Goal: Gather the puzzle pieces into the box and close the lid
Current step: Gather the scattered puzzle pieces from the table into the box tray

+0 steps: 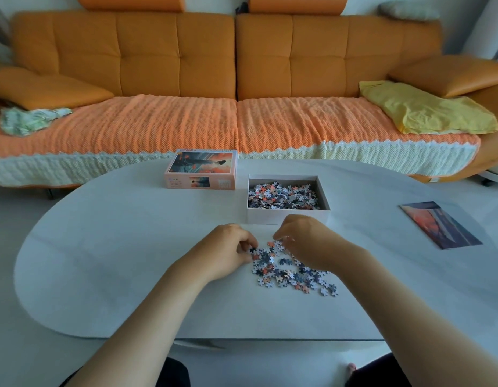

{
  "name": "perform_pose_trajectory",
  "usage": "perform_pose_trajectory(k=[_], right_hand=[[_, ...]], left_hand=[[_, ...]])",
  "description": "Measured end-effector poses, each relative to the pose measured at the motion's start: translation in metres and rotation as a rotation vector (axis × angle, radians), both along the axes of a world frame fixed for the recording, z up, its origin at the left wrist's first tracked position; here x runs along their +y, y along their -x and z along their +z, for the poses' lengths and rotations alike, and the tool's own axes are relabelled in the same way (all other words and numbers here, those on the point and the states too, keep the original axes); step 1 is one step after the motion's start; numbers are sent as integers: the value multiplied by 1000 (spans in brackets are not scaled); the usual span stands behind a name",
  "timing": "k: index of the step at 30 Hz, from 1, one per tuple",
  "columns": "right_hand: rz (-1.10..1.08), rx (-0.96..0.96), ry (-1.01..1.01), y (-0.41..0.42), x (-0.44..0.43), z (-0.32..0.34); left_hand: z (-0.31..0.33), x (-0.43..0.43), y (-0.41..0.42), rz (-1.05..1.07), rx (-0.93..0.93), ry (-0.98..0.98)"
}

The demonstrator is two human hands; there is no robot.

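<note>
So left hand (231, 248) & right hand (307, 241) curl inward, pinching pcs (288, 272).

At lower centre, the left hand (228, 247) and right hand (306, 241) curl over the loose puzzle pieces (292, 275), hiding their fingertips and any grip. The lid (200, 170) carries print too small to read.

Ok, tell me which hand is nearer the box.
Right. The right hand is just in front of the box, almost at its front wall. The left hand is further off, in front and to the box's left, pinching pieces.
</note>
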State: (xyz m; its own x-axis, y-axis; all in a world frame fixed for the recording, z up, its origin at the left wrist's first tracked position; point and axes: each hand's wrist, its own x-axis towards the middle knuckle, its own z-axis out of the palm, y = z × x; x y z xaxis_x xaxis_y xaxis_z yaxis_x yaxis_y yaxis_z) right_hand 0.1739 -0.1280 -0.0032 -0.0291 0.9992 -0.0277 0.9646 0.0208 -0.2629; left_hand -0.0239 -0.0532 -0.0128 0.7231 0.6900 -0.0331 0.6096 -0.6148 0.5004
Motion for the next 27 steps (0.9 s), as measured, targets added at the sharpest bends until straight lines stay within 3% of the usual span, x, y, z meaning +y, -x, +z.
perform_pose_trajectory(k=[4, 10, 17, 22, 27], right_hand=[[-74, 86, 18, -11, -16, 24], [-161, 19, 317, -12, -35, 24], [-200, 166, 151, -5, -20, 9], [-167, 105, 5, 4, -18, 10], [-104, 30, 122, 20, -19, 9]], left_hand=[[-2, -3, -10, 35, -85, 44], [-4, -7, -9, -11, -13, 51], [-4, -9, -17, 7, -65, 46], [-5, -4, -20, -4, -43, 65], [-2, -1, -18, 15, -113, 97]])
